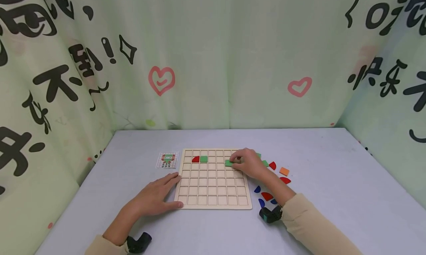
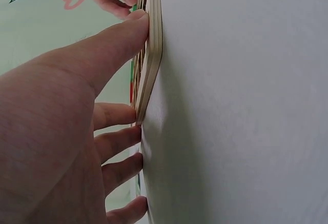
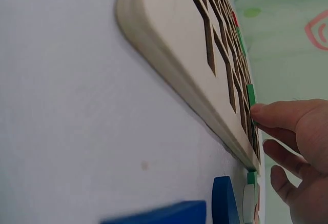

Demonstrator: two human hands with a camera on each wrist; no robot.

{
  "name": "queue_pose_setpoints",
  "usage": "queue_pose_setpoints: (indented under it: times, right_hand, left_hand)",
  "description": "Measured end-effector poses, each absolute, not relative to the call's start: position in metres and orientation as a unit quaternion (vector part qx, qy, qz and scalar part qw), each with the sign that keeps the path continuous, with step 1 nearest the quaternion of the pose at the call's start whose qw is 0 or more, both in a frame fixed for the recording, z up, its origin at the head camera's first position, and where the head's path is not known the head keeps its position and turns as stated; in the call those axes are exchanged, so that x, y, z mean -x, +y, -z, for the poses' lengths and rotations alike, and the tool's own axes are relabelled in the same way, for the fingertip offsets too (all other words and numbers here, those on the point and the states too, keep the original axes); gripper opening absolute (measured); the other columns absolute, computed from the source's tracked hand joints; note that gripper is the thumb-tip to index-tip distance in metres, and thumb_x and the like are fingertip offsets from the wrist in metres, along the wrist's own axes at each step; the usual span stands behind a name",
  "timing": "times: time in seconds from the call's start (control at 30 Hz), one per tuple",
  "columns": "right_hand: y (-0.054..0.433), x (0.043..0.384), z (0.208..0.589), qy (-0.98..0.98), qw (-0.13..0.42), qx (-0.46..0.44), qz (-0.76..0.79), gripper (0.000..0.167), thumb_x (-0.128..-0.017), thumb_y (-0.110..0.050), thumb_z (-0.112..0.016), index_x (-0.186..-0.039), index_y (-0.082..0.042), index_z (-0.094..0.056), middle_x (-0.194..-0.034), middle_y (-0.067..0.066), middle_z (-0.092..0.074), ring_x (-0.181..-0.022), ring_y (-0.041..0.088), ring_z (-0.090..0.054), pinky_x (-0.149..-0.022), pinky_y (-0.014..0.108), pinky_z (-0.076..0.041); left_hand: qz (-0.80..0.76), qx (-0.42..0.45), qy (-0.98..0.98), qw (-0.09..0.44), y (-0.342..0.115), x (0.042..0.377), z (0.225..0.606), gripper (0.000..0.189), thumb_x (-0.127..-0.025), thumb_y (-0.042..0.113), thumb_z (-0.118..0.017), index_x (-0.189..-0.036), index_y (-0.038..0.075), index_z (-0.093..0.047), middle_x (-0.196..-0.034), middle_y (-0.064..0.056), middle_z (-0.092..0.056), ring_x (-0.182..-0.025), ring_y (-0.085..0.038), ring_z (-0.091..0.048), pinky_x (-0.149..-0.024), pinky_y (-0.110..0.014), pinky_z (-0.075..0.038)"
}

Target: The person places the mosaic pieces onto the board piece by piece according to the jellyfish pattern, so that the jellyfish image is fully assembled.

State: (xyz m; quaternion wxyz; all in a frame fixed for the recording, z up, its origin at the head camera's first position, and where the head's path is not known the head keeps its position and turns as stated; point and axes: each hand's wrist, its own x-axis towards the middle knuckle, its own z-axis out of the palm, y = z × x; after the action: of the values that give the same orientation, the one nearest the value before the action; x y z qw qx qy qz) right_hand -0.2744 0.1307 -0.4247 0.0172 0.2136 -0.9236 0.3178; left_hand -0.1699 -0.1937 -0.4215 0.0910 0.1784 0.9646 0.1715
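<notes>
A pale wooden grid board (image 1: 213,202) lies on the table. My left hand (image 1: 154,197) rests at its left edge with fingers spread, the thumb (image 2: 115,42) touching the lower-left corner. Over the upper right of the grid, my right hand (image 1: 249,163) pinches a green square piece (image 1: 228,163) between thumb and fingers; the right wrist view shows the green piece (image 3: 251,95) at the fingertips. In the top part of the board, a red quarter-round piece (image 1: 195,159) sits beside another green square (image 1: 203,159).
A small pattern card (image 1: 167,160) lies left of the board. Right of it are scattered loose pieces: an orange square (image 1: 284,171), several red ones (image 1: 267,196), blue ones (image 1: 257,189) and green ones (image 1: 265,163), partly hidden by the right arm. Curtains (image 1: 213,63) surround the table.
</notes>
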Motion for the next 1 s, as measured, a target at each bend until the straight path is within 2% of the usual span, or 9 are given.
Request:
queue_pose_setpoints:
  times: [0.37,0.6,0.73,1.0]
  right_hand:
    - [0.119,0.277,0.422,-0.925,0.000,-0.207,-0.319,0.010,-0.084,-0.012,-0.074,-0.094,-0.012,-0.074,-0.103,0.004,-0.070,-0.092,0.019,-0.053,-0.085,0.039,-0.045]
    - [0.111,0.278,0.423,-0.920,0.005,-0.228,-0.320,0.010,-0.084,-0.011,-0.073,-0.095,-0.012,-0.074,-0.099,0.004,-0.070,-0.089,0.018,-0.053,-0.080,0.034,-0.045]
    - [0.108,0.279,0.423,-0.914,0.001,-0.240,-0.326,0.010,-0.085,-0.010,-0.072,-0.095,-0.011,-0.074,-0.103,0.005,-0.070,-0.089,0.019,-0.053,-0.080,0.035,-0.045]
    - [0.102,0.283,0.424,-0.914,-0.014,-0.230,-0.335,0.009,-0.085,-0.010,-0.073,-0.094,-0.013,-0.074,-0.108,0.005,-0.069,-0.096,0.020,-0.057,-0.085,0.037,-0.049]
  left_hand:
    - [-0.171,-0.179,0.965,0.090,-0.193,0.170,0.421,0.085,-0.082,0.058,-0.067,-0.149,0.013,-0.037,-0.157,-0.005,-0.032,-0.144,-0.031,-0.033,-0.111,-0.055,-0.032]
    - [-0.166,-0.180,0.966,0.085,-0.193,0.169,0.420,0.085,-0.082,0.057,-0.067,-0.149,0.013,-0.037,-0.157,-0.006,-0.032,-0.143,-0.031,-0.034,-0.110,-0.055,-0.033]
    - [-0.162,-0.177,0.967,0.087,-0.193,0.170,0.422,0.087,-0.082,0.059,-0.067,-0.149,0.014,-0.037,-0.157,-0.005,-0.032,-0.144,-0.030,-0.033,-0.110,-0.055,-0.033]
    - [-0.165,-0.179,0.966,0.085,-0.194,0.170,0.422,0.087,-0.082,0.059,-0.067,-0.149,0.014,-0.036,-0.157,-0.006,-0.032,-0.144,-0.030,-0.033,-0.110,-0.056,-0.033]
